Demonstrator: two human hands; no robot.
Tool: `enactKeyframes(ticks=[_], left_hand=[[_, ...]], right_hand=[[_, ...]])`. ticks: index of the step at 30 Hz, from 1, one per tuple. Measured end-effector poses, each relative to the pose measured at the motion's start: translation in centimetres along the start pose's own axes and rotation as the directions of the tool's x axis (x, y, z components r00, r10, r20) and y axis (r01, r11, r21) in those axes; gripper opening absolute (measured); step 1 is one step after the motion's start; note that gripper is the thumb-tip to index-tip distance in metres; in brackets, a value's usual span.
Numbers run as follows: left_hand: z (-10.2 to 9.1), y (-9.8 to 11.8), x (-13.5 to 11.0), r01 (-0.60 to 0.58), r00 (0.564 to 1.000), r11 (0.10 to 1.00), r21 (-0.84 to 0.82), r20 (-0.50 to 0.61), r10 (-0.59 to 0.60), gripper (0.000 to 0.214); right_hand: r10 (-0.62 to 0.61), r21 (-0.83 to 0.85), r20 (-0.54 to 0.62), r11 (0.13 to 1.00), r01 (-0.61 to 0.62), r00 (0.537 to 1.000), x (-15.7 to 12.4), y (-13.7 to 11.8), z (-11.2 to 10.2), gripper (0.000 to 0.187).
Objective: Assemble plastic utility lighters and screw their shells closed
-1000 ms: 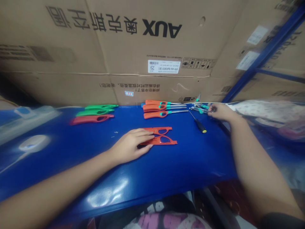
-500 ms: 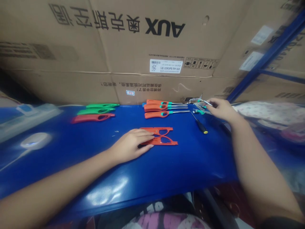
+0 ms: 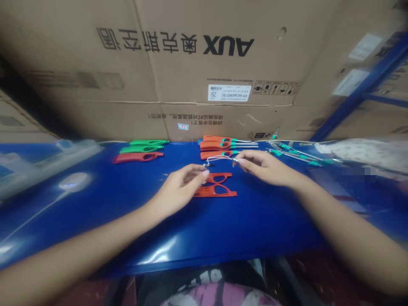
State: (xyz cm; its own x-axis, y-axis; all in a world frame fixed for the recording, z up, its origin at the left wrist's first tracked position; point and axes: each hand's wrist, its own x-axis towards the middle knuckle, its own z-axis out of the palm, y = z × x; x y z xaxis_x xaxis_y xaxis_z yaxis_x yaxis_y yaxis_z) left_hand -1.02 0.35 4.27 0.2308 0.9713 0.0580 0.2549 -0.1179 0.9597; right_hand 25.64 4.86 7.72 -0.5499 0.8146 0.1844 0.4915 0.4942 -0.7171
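Note:
Two orange lighter shell halves [image 3: 219, 185] lie flat on the blue table [image 3: 223, 225] in the middle. My left hand [image 3: 180, 189] hovers over their left ends, fingers pinched on one end of a thin white wire [image 3: 219, 158]. My right hand [image 3: 264, 168] is just right of the shells and pinches the wire's other end, so the wire arches between both hands above the shells.
Assembled orange lighters [image 3: 223, 146] lie behind the hands. Green and red lighter shells [image 3: 140, 151] lie at the back left. Metal tubes with teal ends [image 3: 296, 154] lie at the back right. A white round device [image 3: 72, 182] sits at the left. Cardboard boxes [image 3: 204, 68] wall the back.
My right hand came from the parts at the back right to the middle, bringing a thin wire. My left hand lifted off the shells and took the wire's other end. The camera shifted.

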Motion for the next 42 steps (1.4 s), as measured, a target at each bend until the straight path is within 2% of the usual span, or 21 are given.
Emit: enactKeyframes(ticks=[2,5,9,12,15,19,24,28,31,36,42], left_hand=[[0.7,0.0,0.4,0.113,0.994,0.971,-0.212,0.008,-0.114,0.054],[1.1,-0.5,0.7,0.160,0.987,0.912,-0.377,0.035,-0.158,0.054],[1.1,-1.3,0.4,0.184,0.983,0.883,-0.431,0.081,-0.165,0.047],[1.2,-1.7,0.3,0.155,0.988,0.896,-0.416,0.089,-0.129,0.040],[1.2,-2.0,0.3,0.118,0.993,0.914,-0.387,0.067,-0.100,0.037],[0.9,-2.4,0.4,0.104,0.995,0.927,-0.359,0.045,-0.094,0.039],[0.7,-2.5,0.3,0.051,0.998,0.938,-0.343,0.052,-0.035,0.035],[0.6,-2.3,0.2,0.039,0.999,0.951,-0.307,-0.015,-0.045,0.036],[0.6,-2.2,0.0,0.023,0.998,0.965,-0.261,-0.051,-0.038,0.038],[0.7,-1.8,-0.4,-0.098,0.993,0.981,-0.165,-0.081,0.086,0.027],[0.4,-1.7,-0.3,-0.277,0.953,0.958,0.069,-0.104,0.283,0.017]], right_hand=[[0.006,0.114,0.020,0.993,-0.008,1.000,-0.3,0.0,0.8,0.034],[0.041,0.242,0.078,0.969,-0.059,0.996,-0.6,0.6,1.6,0.035],[-0.022,0.164,0.123,0.986,0.001,0.992,-0.7,1.3,2.1,0.032],[-0.061,0.067,0.138,0.996,0.053,0.989,-0.5,1.7,2.1,0.031],[-0.056,-0.026,0.174,0.998,0.062,0.983,-0.5,2.0,1.8,0.031],[-0.043,-0.119,0.166,0.991,0.063,0.985,-0.5,2.3,1.5,0.034],[-0.014,-0.118,0.166,0.992,0.034,0.986,-0.5,2.4,1.5,0.040],[-0.003,-0.085,0.144,0.996,0.015,0.990,-0.6,2.3,1.8,0.041],[-0.026,-0.111,0.104,0.993,0.038,0.994,-0.7,2.2,1.9,0.048],[-0.121,-0.177,0.093,0.975,0.136,0.988,-0.8,1.7,2.0,0.052],[-0.166,-0.250,0.149,0.947,0.200,0.975,-0.8,1.6,1.6,0.047]])
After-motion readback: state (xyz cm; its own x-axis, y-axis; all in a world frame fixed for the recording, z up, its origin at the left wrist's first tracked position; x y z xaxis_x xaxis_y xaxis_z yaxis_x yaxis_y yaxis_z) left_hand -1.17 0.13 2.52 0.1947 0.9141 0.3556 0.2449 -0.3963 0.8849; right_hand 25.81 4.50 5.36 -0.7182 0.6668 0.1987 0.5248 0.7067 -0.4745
